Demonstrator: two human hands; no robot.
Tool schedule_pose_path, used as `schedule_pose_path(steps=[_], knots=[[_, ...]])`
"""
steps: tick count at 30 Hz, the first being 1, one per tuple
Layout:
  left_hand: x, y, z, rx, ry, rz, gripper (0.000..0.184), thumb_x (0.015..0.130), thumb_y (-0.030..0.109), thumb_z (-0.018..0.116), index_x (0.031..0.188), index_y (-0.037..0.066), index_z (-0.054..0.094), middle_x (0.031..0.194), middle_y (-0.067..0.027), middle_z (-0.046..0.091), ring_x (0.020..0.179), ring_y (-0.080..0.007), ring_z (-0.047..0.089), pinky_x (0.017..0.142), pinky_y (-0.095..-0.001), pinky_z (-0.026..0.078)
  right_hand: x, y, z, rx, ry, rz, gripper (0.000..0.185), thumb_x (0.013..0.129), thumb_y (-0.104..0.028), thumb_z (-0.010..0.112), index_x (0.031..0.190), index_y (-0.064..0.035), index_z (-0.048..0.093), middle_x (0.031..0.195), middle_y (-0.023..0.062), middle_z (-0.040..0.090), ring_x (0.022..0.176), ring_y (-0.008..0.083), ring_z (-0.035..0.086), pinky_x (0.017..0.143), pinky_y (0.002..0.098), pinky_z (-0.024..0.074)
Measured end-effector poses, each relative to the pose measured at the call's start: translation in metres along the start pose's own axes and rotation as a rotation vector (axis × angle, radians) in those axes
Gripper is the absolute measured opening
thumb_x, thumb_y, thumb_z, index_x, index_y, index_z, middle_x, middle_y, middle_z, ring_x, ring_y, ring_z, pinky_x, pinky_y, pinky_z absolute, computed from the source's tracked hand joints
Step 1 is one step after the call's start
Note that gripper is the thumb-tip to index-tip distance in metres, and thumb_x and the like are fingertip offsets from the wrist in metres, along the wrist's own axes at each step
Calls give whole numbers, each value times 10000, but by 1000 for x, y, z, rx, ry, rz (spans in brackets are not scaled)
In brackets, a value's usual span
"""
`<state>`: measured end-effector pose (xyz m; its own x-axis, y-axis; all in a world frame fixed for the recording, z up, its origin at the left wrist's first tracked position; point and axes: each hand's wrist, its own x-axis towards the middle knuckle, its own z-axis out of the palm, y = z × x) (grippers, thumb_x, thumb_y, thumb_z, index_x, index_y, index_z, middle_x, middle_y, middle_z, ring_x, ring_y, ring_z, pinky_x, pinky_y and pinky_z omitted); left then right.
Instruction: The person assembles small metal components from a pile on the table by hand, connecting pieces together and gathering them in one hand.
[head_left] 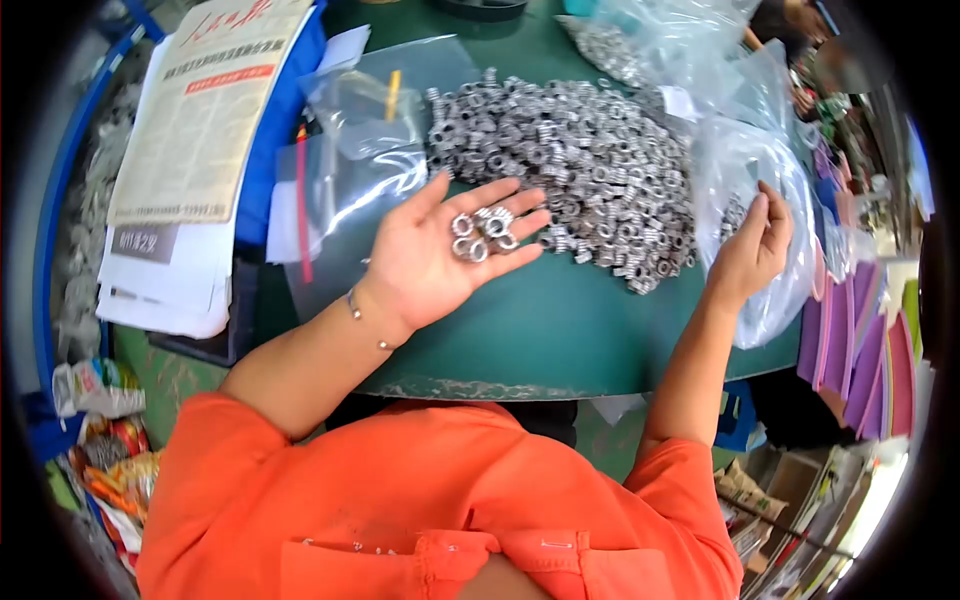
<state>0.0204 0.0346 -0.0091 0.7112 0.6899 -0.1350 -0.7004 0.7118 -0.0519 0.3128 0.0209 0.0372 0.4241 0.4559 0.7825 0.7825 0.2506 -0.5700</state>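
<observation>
My left hand (425,255) is palm up, its fingers spread, with several small silver metal rings (480,238) resting on the palm and lower fingers. Just beyond its fingertips a large heap of the same kind of rings (570,150) covers the middle of the green table (560,330). My right hand (750,250) is raised in front of a clear plastic bag (775,310) at the table's right side. Its fingers are curled in together; whether anything is between them is hidden. More rings show through that bag, beside the right hand.
Flat clear bags (350,190) with a red strip lie left of the heap. A newspaper (200,130) and papers sit on a blue bin at the left. Another clear bag (690,40) stands at the back, and purple and pink sheets (850,340) stand at the right.
</observation>
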Motion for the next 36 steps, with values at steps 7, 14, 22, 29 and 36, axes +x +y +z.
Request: schedule_pose_path(steps=[7, 14, 22, 29, 36], knots=[[1, 6, -13, 37, -23, -7, 563, 920, 407, 325, 1239, -55, 367, 1210, -207, 460, 1131, -320, 447, 969, -471, 332, -69, -104, 62, 358, -914, -160, 226, 671, -1, 687, 883, -30, 615, 861, 94, 586, 702, 195, 570, 586, 268, 461], [2, 5, -9, 109, 39, 16, 447, 833, 179, 404, 1214, -55, 412, 1109, -147, 514, 1000, -237, 502, 918, -387, 379, -81, -82, 65, 510, -990, -43, 267, 661, 47, 687, 901, -18, 590, 925, 87, 581, 785, 185, 583, 629, 269, 492], [6, 3, -16, 376, 76, 101, 436, 789, -24, 445, 1222, -54, 402, 1181, -196, 488, 1101, -303, 486, 959, -402, 393, -91, -69, 67, 685, -884, 251, 242, 682, 67, 673, 891, -5, 573, 871, 67, 601, 764, 122, 575, 613, 209, 456], [4, 1, -12, 421, 216, 165, 239, 861, 104, 537, 1074, 12, 481, 1089, -134, 553, 973, -186, 559, 859, -316, 464, -92, -69, 67, 924, -787, 498, 369, 689, 70, 688, 989, -3, 488, 875, 76, 601, 789, 114, 577, 640, 206, 459], [3, 2, -10, 613, 307, 174, 169, 852, 157, 579, 986, 65, 533, 897, -41, 578, 681, -61, 500, 544, -191, 398, -89, -61, 67, 764, -848, 218, 236, 685, 86, 678, 886, 20, 574, 903, 78, 577, 760, 105, 553, 626, 208, 450]])
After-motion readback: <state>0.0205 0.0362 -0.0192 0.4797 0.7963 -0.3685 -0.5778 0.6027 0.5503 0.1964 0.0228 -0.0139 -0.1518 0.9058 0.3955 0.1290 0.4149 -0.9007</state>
